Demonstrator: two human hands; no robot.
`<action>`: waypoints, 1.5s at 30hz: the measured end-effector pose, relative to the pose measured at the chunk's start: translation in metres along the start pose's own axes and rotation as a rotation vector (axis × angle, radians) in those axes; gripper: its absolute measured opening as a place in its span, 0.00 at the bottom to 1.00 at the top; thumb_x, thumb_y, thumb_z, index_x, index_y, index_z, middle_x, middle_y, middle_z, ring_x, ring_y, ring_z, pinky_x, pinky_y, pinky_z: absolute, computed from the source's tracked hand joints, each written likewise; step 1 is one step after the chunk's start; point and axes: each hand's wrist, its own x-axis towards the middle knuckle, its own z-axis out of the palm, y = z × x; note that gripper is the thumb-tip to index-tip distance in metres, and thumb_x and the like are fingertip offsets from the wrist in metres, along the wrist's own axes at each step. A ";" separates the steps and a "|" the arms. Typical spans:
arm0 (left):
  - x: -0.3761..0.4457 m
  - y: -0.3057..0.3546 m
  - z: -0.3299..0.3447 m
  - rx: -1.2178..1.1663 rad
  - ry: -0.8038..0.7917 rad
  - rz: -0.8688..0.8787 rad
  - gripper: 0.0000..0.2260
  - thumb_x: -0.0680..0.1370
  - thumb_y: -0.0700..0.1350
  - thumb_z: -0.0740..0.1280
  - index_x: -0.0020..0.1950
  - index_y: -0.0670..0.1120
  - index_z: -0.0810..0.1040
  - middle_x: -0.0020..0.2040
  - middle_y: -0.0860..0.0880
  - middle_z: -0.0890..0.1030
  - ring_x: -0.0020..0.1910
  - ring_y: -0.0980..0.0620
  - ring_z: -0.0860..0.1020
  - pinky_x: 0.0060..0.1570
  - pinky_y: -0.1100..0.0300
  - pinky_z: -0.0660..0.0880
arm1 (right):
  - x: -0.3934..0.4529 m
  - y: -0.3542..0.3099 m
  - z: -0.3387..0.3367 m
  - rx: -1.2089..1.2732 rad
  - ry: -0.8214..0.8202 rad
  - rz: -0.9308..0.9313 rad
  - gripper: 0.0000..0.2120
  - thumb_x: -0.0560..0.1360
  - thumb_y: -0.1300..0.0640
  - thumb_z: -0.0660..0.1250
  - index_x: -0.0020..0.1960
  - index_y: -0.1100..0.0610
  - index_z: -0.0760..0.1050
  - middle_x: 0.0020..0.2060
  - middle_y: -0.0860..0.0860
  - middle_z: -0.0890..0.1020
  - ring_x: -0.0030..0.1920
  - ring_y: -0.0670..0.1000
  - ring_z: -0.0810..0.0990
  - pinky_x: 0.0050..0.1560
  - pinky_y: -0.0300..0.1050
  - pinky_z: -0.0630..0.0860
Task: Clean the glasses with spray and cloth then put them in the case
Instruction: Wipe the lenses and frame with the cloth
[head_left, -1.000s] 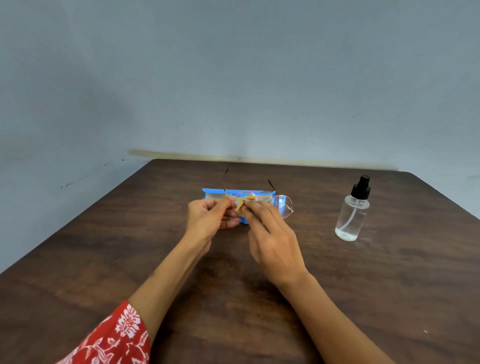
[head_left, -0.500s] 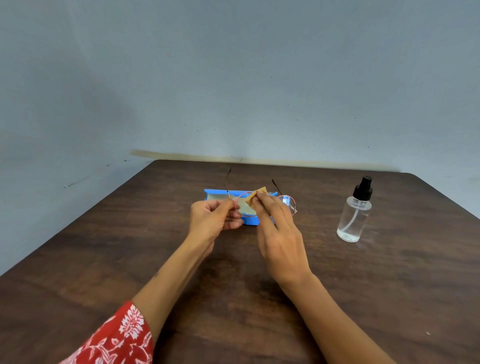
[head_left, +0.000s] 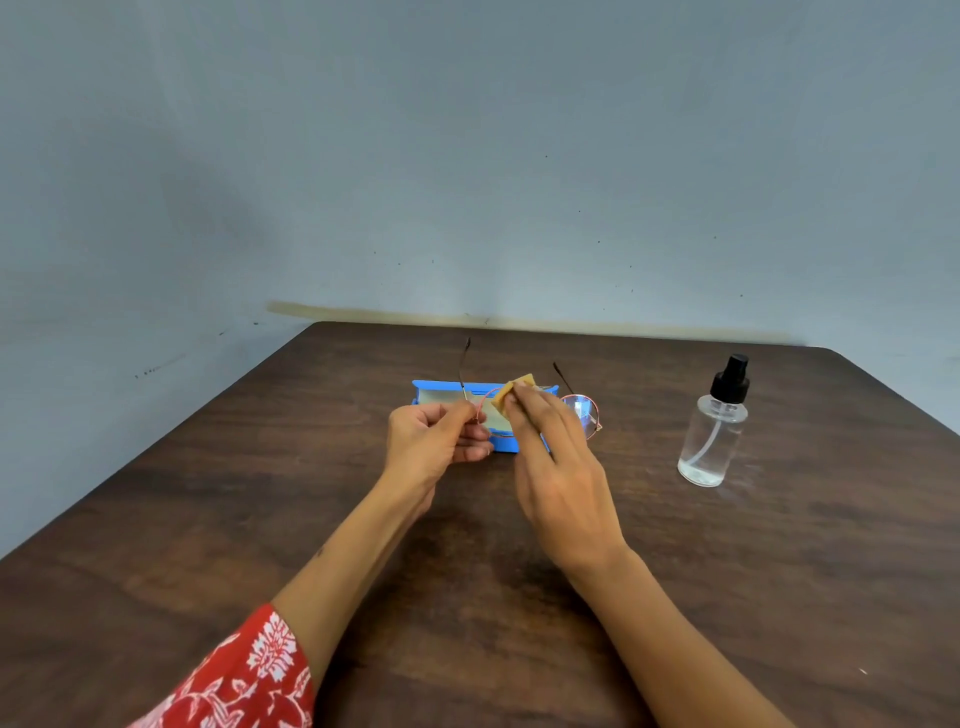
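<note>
The left hand (head_left: 436, 441) holds a pair of glasses (head_left: 584, 418) up over the middle of the dark wooden tabletop (head_left: 779, 571). Its fingers (head_left: 470, 452) are curled, with the thumb and forefinger pinching the thin pink frame at the left lens, where one dark temple arm rises and points away toward the far wall. The other temple arm sticks up to the right of it, and the right lens shows clear just beyond the right hand (head_left: 561, 467).

The right hand reaches in from the near right, its fingers (head_left: 540, 415) held fairly straight and close together, pressing a small yellow cloth (head_left: 511, 392) against the left lens. Thumb and fingertips pinch the cloth, and one corner of it pokes up above them.

Just behind the hands, a blue case (head_left: 431, 389) lies open on the tabletop, its pale lining visible at the left end; the rest is hidden by the hands and glasses. Whether the glasses touch the case cannot be told.

A clear spray bottle (head_left: 714, 436) with a black pump top stands upright well to the right of the hands, a little liquid at its bottom. A red sleeve (head_left: 244, 680) with a white flower print covers the left arm at the near edge.
</note>
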 end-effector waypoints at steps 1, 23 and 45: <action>0.000 0.000 0.000 -0.004 -0.003 0.001 0.08 0.75 0.37 0.67 0.36 0.37 0.79 0.25 0.46 0.78 0.23 0.53 0.77 0.26 0.66 0.76 | 0.000 -0.001 -0.001 0.017 -0.002 -0.024 0.19 0.80 0.65 0.48 0.59 0.69 0.76 0.58 0.62 0.78 0.59 0.59 0.75 0.60 0.48 0.72; 0.004 -0.002 -0.003 -0.007 0.024 0.012 0.09 0.75 0.39 0.68 0.36 0.37 0.79 0.24 0.47 0.78 0.23 0.53 0.78 0.26 0.66 0.76 | -0.002 0.002 -0.002 0.000 0.020 0.018 0.15 0.75 0.70 0.56 0.57 0.69 0.77 0.56 0.62 0.79 0.57 0.57 0.74 0.57 0.47 0.72; 0.004 0.000 -0.004 -0.020 0.024 0.014 0.08 0.76 0.38 0.67 0.37 0.36 0.78 0.25 0.46 0.78 0.22 0.55 0.77 0.24 0.67 0.75 | -0.001 -0.005 -0.003 0.065 -0.015 -0.076 0.16 0.77 0.67 0.53 0.53 0.68 0.79 0.51 0.60 0.81 0.52 0.56 0.77 0.55 0.49 0.75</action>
